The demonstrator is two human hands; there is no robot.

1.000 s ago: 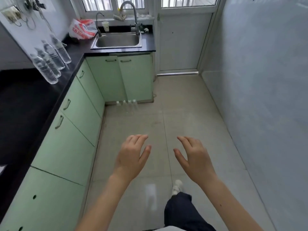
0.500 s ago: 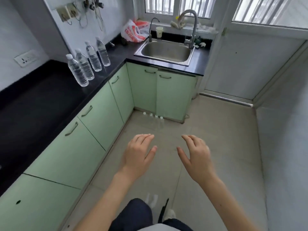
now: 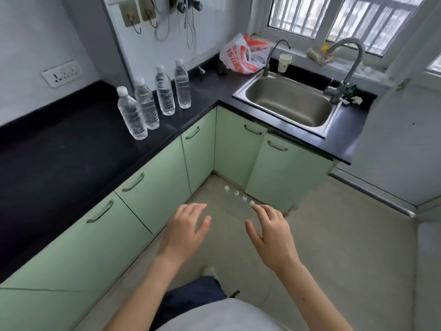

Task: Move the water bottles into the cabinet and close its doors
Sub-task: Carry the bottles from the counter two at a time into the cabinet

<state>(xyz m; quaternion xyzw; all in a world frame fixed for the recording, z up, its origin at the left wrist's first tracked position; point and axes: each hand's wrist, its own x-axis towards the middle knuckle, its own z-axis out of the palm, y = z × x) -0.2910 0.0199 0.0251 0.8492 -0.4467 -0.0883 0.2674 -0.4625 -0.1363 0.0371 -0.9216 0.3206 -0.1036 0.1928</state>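
The person is stepping up into the corner of the kitchen, and the view is swinging left as they go: a second ago the sink cabinet sat far off at twelve o'clock, and now its two green doors (image 3: 269,161) are looming just beyond the fingertips. Both doors are sitting shut, handles untouched.

The left hand (image 3: 185,231) is hovering spread wide, palm down, holding nothing. The right hand (image 3: 270,232) is doing the same, fingers fanned and empty, its tips reaching toward one o'clock.

Two groups of bottles are showing. Four floor bottles (image 3: 239,195) are standing in a short row on the tiles right at the foot of the sink cabinet, their white caps about all that is reading against the pale floor; the nearest cap is sitting just beside the right fingertips. Four more, the desk bottles (image 3: 155,101), are lined up upright on the black desk (image 3: 59,158) at ten o'clock, well apart from either hand.

So the approach has closed the gap, but nothing is in the cabinet yet. The likely next call is opening those doors first; crouching for the floor row looks awkward with the doors swinging out over it, so the bottles may get knocked.
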